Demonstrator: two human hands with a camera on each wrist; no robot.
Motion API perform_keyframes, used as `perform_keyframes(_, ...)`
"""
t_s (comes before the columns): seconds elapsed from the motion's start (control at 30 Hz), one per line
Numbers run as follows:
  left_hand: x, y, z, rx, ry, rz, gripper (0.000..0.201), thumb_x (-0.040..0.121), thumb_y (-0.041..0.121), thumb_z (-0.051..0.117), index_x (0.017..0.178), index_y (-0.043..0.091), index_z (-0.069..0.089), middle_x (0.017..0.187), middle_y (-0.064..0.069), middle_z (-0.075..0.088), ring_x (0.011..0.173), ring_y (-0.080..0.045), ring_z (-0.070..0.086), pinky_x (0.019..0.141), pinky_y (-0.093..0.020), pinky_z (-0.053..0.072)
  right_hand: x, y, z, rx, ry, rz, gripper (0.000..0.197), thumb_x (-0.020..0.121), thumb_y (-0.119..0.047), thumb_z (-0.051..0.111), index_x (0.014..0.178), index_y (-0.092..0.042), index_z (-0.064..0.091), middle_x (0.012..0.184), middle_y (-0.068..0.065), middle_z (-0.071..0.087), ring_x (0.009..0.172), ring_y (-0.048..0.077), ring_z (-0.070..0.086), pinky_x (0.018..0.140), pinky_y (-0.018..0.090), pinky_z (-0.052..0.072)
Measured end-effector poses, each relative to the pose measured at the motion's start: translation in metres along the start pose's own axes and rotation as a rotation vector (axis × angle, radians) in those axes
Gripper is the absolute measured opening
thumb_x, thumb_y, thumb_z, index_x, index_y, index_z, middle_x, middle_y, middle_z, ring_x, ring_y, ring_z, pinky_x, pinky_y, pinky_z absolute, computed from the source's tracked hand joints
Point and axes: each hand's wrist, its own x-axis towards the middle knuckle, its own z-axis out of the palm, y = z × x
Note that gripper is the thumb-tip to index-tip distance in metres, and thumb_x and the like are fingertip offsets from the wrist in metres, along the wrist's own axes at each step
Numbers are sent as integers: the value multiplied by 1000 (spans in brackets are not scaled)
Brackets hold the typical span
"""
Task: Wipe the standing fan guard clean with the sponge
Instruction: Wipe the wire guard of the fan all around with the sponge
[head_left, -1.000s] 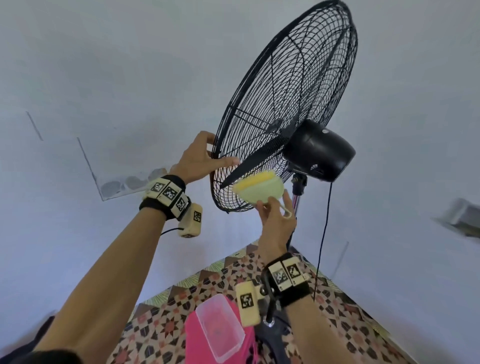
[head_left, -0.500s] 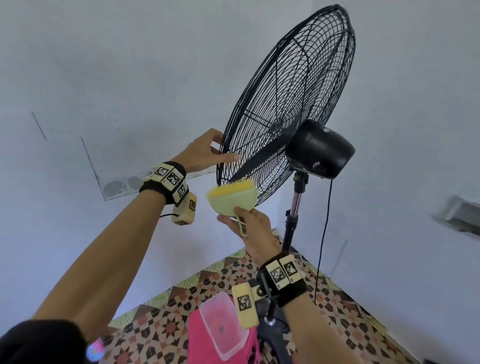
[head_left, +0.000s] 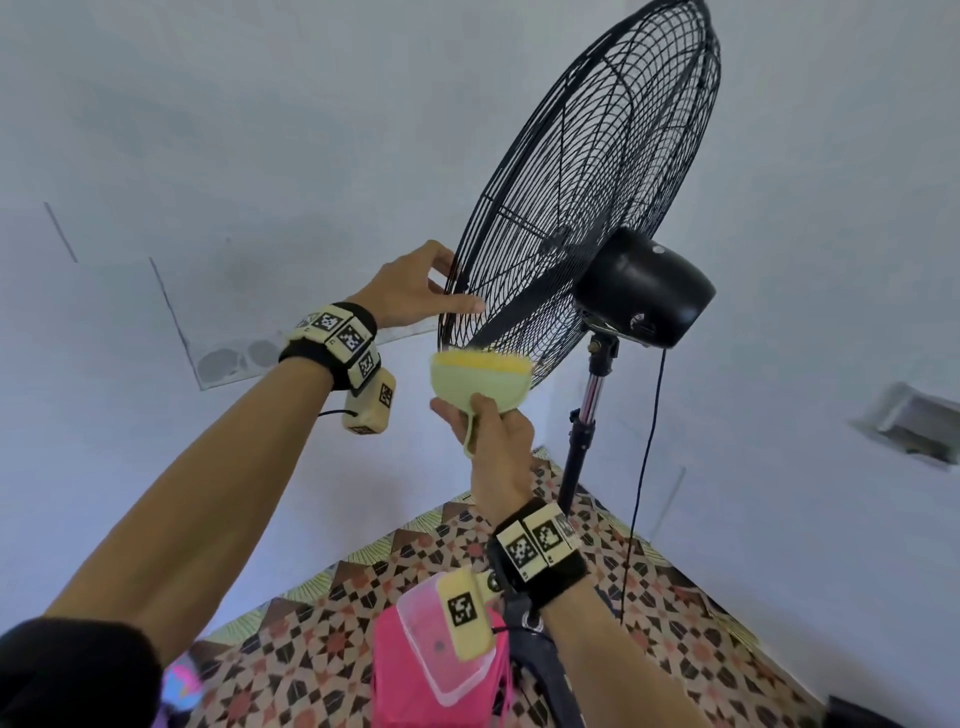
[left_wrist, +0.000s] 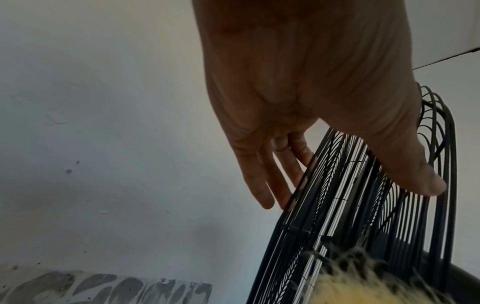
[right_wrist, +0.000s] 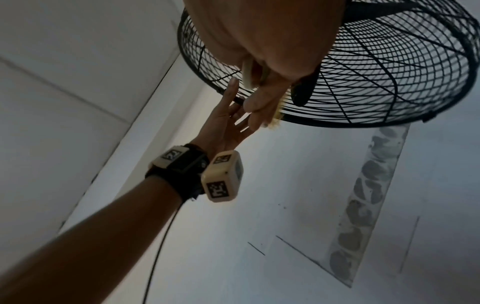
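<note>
1. Right hand (head_left: 496, 441) grips the handled sponge (head_left: 480, 376), fingers curled round its pale green holder; yellow face presses the lower rim of the fan guard (head_left: 587, 182).
2. Left hand (head_left: 415, 291) steadies the guard's left rim, thumb and straight fingers either side, not closed.
3. Motor housing (head_left: 644, 288) sits behind the guard.

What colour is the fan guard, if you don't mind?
Black; the fan guard shows best in the head view.

Head view looks up from behind; both close wrist views share the fan guard (head_left: 582, 208).
</note>
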Motion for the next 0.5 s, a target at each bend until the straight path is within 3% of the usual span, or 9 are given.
perform_keyframes(0.1, 0, 0, 2, -2, 3, -4, 79, 68, 74, 78, 127, 30, 51, 125, 17, 60, 99, 1, 64, 78, -22, 42, 2, -2, 4, -40, 13, -39, 23, 103, 0, 50, 122, 6, 61, 111, 34, 71, 77, 34, 77, 66, 24, 60)
perform_keyframes(0.27, -1, 0, 3, 3, 16, -9, 73, 72, 70, 80, 126, 30, 51, 123, 17, 61, 99, 0, 64, 79, -23, 43, 0, -4, -7, 44, 191, -136, 24, 103, 0, 50, 124, 5, 60, 101, 19, 76, 77, 38, 77, 66, 29, 61)
perform_keyframes(0.4, -1, -2, 4, -13, 24, -19, 75, 71, 71, 80, 129, 32, 51, 126, 16, 61, 100, 1, 65, 77, -21, 42, -10, -1, -4, -180, -71, -30, 14, 106, -8, 50, 115, -10, 60, 100, 22, 77, 77, 34, 77, 61, 29, 61)
perform_keyframes(0.5, -2, -2, 5, -18, 25, -19, 76, 71, 71, 80, 129, 32, 51, 127, 16, 61, 100, 2, 64, 76, -20, 42, 0, -6, -2, -269, -32, -91, 13, 106, -9, 49, 111, -13, 60, 97, 15, 78, 74, 32, 78, 50, 24, 53)
